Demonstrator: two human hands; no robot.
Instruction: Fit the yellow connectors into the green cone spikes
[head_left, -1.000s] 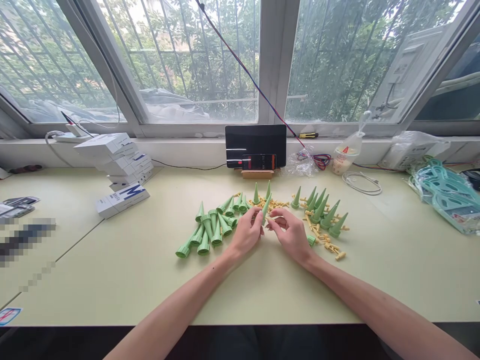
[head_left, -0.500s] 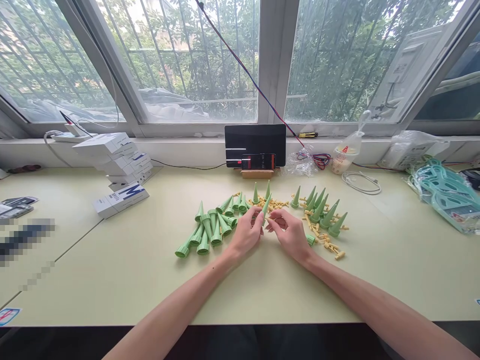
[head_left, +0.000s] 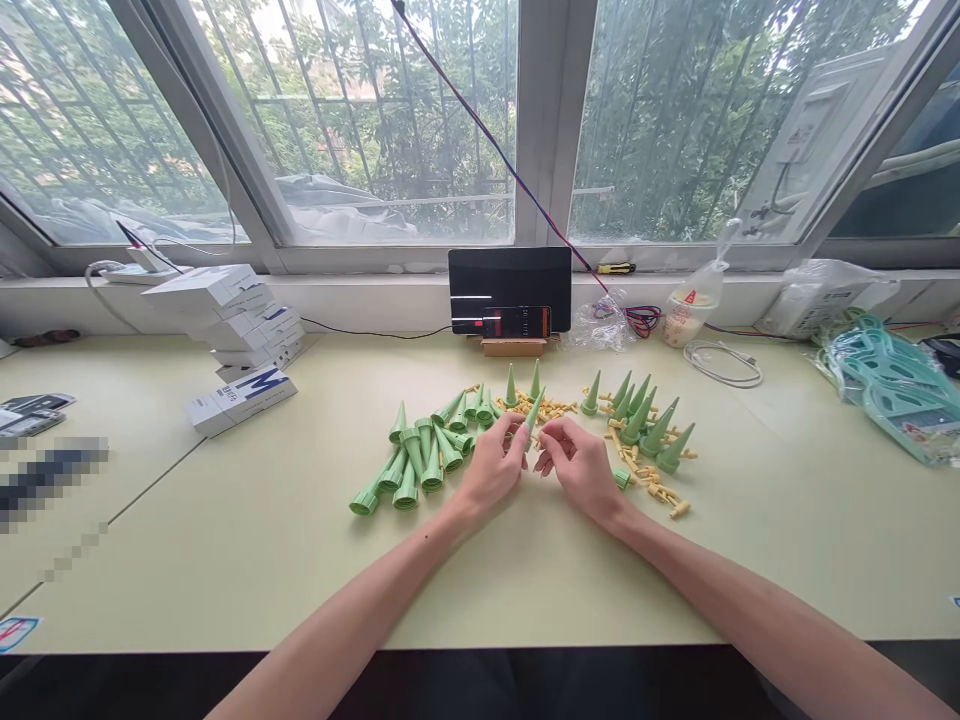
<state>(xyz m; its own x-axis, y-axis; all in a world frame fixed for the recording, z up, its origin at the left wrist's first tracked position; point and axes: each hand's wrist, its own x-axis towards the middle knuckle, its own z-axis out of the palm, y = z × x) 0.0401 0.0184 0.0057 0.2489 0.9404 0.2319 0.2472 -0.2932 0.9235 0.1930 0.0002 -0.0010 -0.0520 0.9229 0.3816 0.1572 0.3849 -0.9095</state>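
Note:
My left hand [head_left: 498, 462] is closed round a green cone [head_left: 535, 408], whose tip points up. Just right of it, my right hand [head_left: 576, 462] has thumb and fingers pinched together; whatever they hold is too small to make out. Several green cones [head_left: 431, 468] lie heaped to the left of my hands. More green cones [head_left: 658, 432] stand upright on the right, among small yellow pieces [head_left: 664, 495]. Behind my hands, two cones stand beside a pile of yellow pieces [head_left: 551, 408]. A green part [head_left: 621, 479] lies by my right wrist.
At the back stand a black screen [head_left: 510, 275] and a phone [head_left: 517, 321]. White boxes [head_left: 241, 400] are stacked at the left. On the right are a bagged cup [head_left: 686, 310], a coiled cable [head_left: 724, 365] and wrapped teal parts [head_left: 892, 385].
My right hand's fingertips have shifted slightly away from the cone in my left hand. The left hand and the cone have barely moved.

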